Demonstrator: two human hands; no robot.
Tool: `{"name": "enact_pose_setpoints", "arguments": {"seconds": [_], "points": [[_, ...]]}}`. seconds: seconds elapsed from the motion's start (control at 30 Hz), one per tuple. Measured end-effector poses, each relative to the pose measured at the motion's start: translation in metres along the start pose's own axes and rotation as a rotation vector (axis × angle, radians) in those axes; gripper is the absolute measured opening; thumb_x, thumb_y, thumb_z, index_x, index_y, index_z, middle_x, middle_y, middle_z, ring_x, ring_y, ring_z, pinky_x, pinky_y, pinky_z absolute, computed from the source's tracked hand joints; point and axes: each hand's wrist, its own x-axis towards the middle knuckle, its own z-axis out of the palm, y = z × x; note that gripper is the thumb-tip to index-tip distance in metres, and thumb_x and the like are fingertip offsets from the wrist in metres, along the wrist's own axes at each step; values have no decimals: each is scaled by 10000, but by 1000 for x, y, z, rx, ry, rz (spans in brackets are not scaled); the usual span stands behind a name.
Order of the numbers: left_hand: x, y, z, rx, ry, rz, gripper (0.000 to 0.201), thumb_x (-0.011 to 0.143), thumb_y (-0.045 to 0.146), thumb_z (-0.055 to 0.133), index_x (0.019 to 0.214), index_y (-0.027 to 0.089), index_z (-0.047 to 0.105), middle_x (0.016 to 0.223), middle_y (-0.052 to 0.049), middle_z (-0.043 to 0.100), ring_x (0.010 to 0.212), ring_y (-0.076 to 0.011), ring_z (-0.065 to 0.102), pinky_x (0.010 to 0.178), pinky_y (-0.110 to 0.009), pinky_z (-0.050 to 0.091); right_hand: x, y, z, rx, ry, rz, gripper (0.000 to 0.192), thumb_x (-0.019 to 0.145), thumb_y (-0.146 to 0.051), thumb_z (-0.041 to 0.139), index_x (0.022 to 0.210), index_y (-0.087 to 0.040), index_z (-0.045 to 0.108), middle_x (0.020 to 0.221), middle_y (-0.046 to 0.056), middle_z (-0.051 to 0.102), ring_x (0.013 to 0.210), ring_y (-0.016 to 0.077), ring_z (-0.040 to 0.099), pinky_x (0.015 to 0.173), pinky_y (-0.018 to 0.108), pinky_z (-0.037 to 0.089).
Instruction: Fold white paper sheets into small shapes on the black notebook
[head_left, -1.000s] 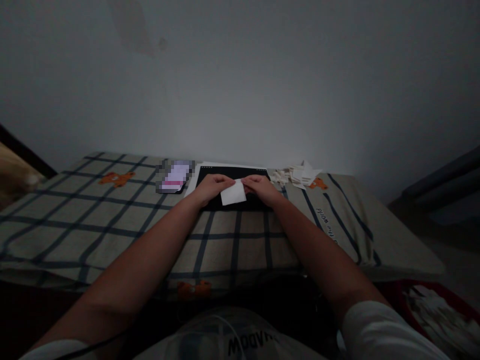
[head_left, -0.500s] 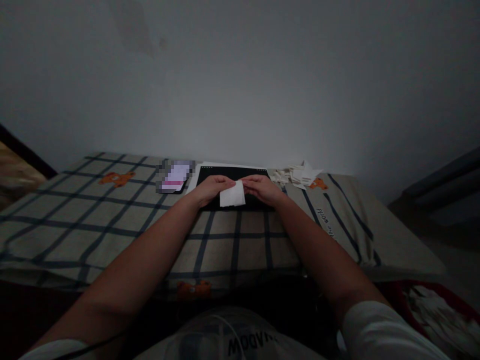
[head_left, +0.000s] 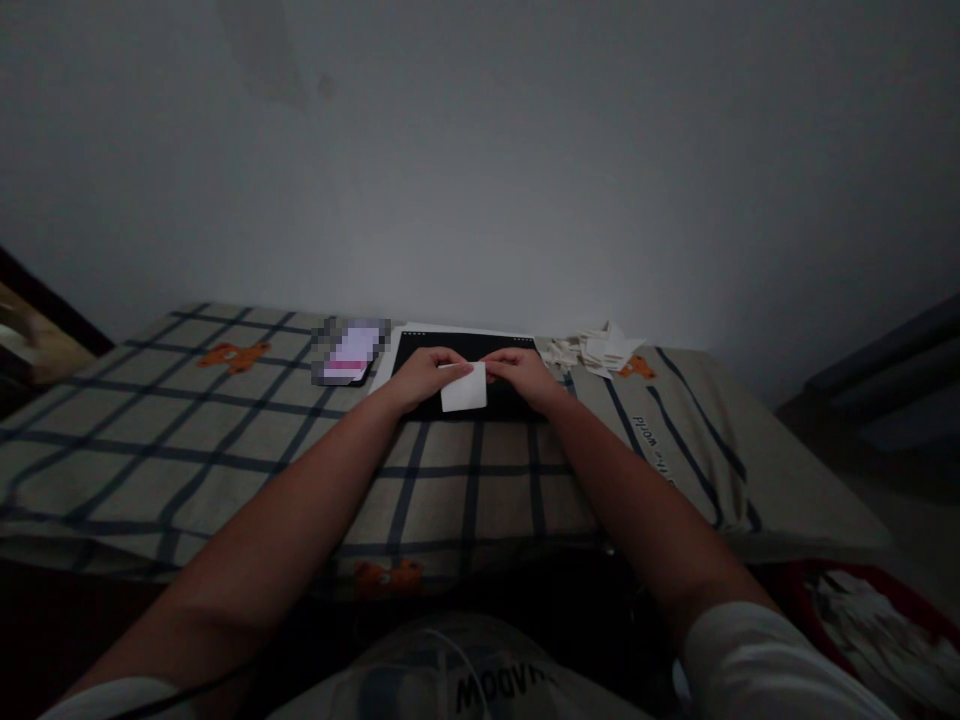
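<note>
A small white piece of paper [head_left: 464,390] is pinched between my two hands over a black rectangular board or folder [head_left: 420,348]. My left hand [head_left: 430,377] grips the paper's upper edge, its thumb lying across the top. Fingers closed, my right hand [head_left: 524,374] pinches the upper right corner. The fingertips of both hands come close together there. Pale sheets [head_left: 384,372] show from under the black board at its left and back edges.
A phone with a lit screen [head_left: 351,352] lies left of the board. To the right is a heap of folded white paper pieces [head_left: 600,349]. A checked cloth [head_left: 247,420] covers the table against the wall [head_left: 480,180]. A red container [head_left: 892,600] with pale contents stands lower right.
The paper has turned slightly and now looks smoother, with a straighter lower edge. Both hands have stayed nearly in place, with small finger movements.
</note>
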Motion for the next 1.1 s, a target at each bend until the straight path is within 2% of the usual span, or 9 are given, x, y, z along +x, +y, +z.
{"name": "enact_pose_setpoints", "arguments": {"seconds": [0.17, 0.27, 0.37, 0.5, 0.67, 0.8, 0.93, 1.1], "points": [[-1, 3, 0, 36, 9, 43, 300, 678, 430, 670, 731, 135, 660, 651, -3, 603, 598, -108, 513, 546, -221, 377, -1, -1, 2, 237, -59, 117, 171, 637, -262, 711, 770, -156, 696, 753, 29, 672, 692, 117, 596, 712, 264, 468], [-2, 4, 1, 84, 45, 45, 298, 678, 430, 663, 728, 136, 663, 666, -10, 618, 603, -114, 523, 561, -230, 392, -1, -2, 2, 292, -95, 145, 185, 671, -310, 682, 764, -150, 691, 740, 37, 664, 685, 122, 594, 702, 272, 472], [-2, 5, 2, 132, 85, 37, 304, 680, 438, 656, 734, 138, 672, 683, -19, 633, 613, -123, 535, 570, -238, 400, 0, 1, 2, 201, -71, 135, 215, 693, -359, 664, 751, -154, 684, 723, 34, 655, 659, 119, 580, 681, 275, 466], [-2, 5, 3, 142, 95, 18, 315, 670, 449, 668, 728, 140, 682, 693, -29, 644, 629, -130, 547, 574, -241, 400, 2, 5, 1, -16, -1, 17, 207, 684, -362, 677, 749, -165, 680, 700, 15, 640, 628, 111, 554, 663, 270, 442], [1, 1, 2, 91, 85, 2, 340, 659, 468, 678, 779, 151, 703, 746, -43, 674, 666, -143, 567, 599, -249, 420, 2, 2, -1, -130, 26, -67, 186, 720, -350, 629, 735, -167, 660, 662, 0, 613, 643, 115, 542, 679, 267, 426], [2, -2, 0, 68, 85, 4, 336, 679, 455, 661, 809, 149, 710, 777, -50, 689, 687, -151, 578, 633, -261, 437, 1, 1, 0, -86, 54, -36, 174, 702, -336, 639, 725, -163, 644, 667, 0, 611, 644, 114, 544, 680, 266, 434], [1, -2, 0, 100, 98, 39, 339, 680, 454, 664, 808, 144, 715, 782, -56, 693, 690, -157, 584, 633, -264, 437, 2, 4, 1, 17, 21, 40, 202, 693, -354, 653, 762, -164, 648, 699, 12, 627, 628, 113, 555, 659, 271, 452], [2, -2, 1, 72, 125, 15, 371, 667, 473, 677, 836, 146, 722, 808, -69, 698, 718, -168, 592, 636, -266, 438, 4, 3, 0, -55, 59, 21, 185, 701, -343, 646, 748, -164, 650, 694, 16, 628, 624, 116, 549, 650, 271, 445]]}}
